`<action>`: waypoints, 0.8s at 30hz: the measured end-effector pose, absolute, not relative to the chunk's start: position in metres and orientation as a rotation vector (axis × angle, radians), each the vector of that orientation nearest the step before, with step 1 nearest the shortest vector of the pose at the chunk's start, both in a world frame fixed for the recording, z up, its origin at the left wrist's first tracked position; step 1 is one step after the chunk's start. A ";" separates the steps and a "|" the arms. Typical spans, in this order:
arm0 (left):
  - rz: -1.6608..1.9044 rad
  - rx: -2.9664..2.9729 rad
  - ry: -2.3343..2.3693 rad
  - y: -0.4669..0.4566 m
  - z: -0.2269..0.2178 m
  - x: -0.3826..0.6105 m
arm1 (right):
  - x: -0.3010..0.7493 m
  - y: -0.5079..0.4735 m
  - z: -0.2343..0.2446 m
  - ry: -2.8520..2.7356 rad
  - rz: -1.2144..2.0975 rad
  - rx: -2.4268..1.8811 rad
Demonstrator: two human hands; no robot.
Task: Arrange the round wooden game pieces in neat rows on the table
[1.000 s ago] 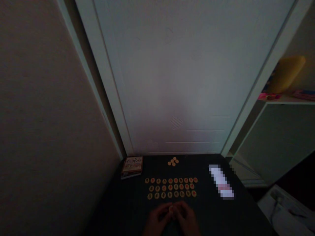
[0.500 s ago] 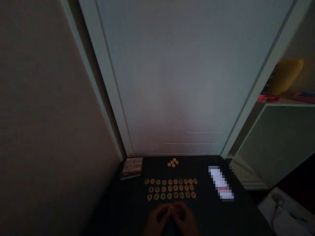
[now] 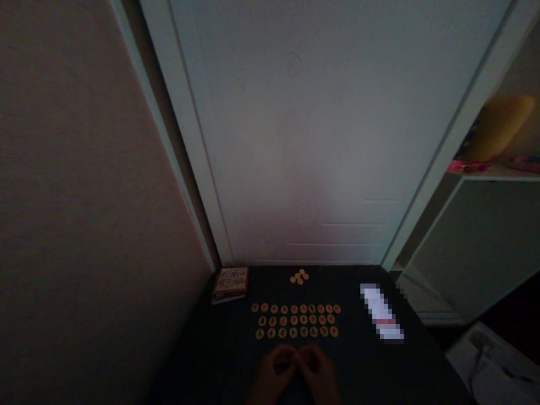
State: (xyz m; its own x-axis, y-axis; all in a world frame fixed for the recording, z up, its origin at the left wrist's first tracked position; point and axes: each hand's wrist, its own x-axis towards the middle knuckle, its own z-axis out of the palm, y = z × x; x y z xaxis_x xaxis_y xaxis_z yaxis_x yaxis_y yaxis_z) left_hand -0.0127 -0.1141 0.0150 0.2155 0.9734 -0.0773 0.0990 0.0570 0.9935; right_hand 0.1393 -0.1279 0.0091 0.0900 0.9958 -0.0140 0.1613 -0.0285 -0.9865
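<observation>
Dark tabletop (image 3: 219, 360) is filling the lower middle of the frame, and both hands are meeting at its near side, at the bottom centre. The left hand (image 3: 274, 374) and the right hand (image 3: 316, 371) are curling toward each other, their fingertips touching or nearly so, with only a narrow space between them. The small pale bit that was showing between the fingertips a moment ago is no longer showing, so the fingers may be closing over it, but this dim view does not show whether either hand is holding anything. Just above the hands, without touching them, round counters (image 3: 294, 320) are lying in three neat rows, their pale faces carrying reddish marks too small to read. Farther up, a small pile of counters (image 3: 299, 276) is sitting apart from the rows, and a picture box (image 3: 230, 284) is lying near the table's far left corner. To the right, a white packet (image 3: 381, 312) is lying at a slant, its details blurred. Behind the table, a white door (image 3: 295, 124) is filling the upper middle, with a beige wall (image 3: 84, 197) at the left and a shelf (image 3: 493, 175) carrying a yellow object (image 3: 495, 126) at the upper right.
</observation>
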 end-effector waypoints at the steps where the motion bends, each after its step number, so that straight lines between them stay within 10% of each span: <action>1: 0.957 1.321 1.144 -0.113 0.014 -0.012 | 0.139 -0.128 0.008 -1.254 1.079 -1.381; 24: 0.894 1.172 1.156 -0.109 0.021 -0.015 | 0.144 -0.129 0.014 -1.257 1.162 -1.320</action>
State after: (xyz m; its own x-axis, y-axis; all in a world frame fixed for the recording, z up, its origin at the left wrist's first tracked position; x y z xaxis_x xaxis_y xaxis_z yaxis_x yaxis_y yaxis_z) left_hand -0.0150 -0.1091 0.0207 0.2103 0.9567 -0.2012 0.0452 0.1961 0.9795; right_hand 0.1443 -0.1288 0.0139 0.0237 0.9993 -0.0285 0.1067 -0.0309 -0.9938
